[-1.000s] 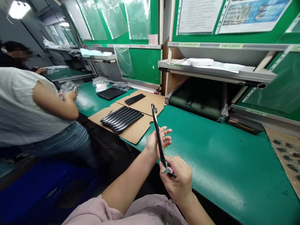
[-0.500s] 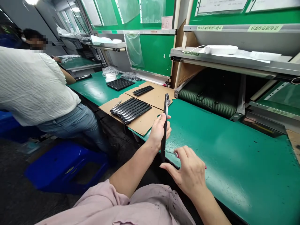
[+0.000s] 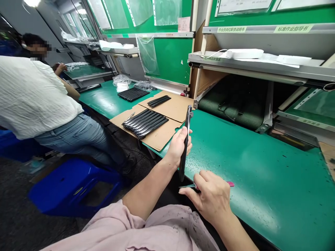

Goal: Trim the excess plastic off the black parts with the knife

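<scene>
My left hand (image 3: 178, 146) grips a long, thin black strip (image 3: 185, 139) and holds it nearly upright over the near edge of the green bench (image 3: 248, 167). Just below the strip's lower end, my right hand (image 3: 210, 197) pinches a small knife (image 3: 192, 186) with a pink handle, its metal blade pointing left toward the strip. A row of several similar black strips (image 3: 145, 123) lies on a brown cardboard sheet (image 3: 157, 137) to the left of my hands. A smaller group of black strips (image 3: 158, 100) rests on the cardboard farther back.
A co-worker in a white top (image 3: 34, 97) sits on the left at the neighbouring bench, beside a blue stool (image 3: 73, 184). A dark ribbed conveyor (image 3: 232, 108) runs under a metal shelf (image 3: 261, 68) carrying a white box. More black strips (image 3: 133, 93) and plastic bags lie farther back.
My right hand, first clenched on the pink-handled knife at the strip's lower end, opened and now pinches it just below the strip. The camera view swung left and down.
</scene>
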Demonstrator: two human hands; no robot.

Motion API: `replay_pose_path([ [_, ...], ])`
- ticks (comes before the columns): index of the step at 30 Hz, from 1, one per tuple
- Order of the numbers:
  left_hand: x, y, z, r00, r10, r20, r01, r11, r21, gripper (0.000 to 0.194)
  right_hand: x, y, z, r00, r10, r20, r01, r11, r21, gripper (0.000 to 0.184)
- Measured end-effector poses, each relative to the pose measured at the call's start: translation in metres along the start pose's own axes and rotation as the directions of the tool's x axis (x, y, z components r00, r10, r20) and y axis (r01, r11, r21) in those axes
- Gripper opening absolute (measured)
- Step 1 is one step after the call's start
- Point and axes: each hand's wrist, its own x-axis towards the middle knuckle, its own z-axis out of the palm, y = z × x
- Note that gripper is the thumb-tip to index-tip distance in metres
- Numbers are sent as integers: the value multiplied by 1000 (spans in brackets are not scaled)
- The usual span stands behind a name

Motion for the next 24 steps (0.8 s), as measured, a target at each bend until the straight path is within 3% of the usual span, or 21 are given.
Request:
replay_pose_path([
  [4,-1,0,-1,1000,12,-27,-12,1000,-15,35,-11,0,-3,987,154,40,-158,914,374,36],
  [8,-2,-3,2,1000,0,-30,-1,1000,-29,33,-17,-2,1,931,354,-85,-250,792,557,17],
  [11,-3,-3,6,1000,-7,-22,6,1000,-28,32,-16,-3,5,907,384,-175,-235,803,547,14],
  [17,-11,-4,11,1000,-25,-8,25,999,-48,33,-8,0,8,898,261,-355,-134,929,344,18],
  [24,-30,-10,19,993,-101,68,103,994,-22,43,30,21,-1,851,239,-468,-114,954,278,16],
])
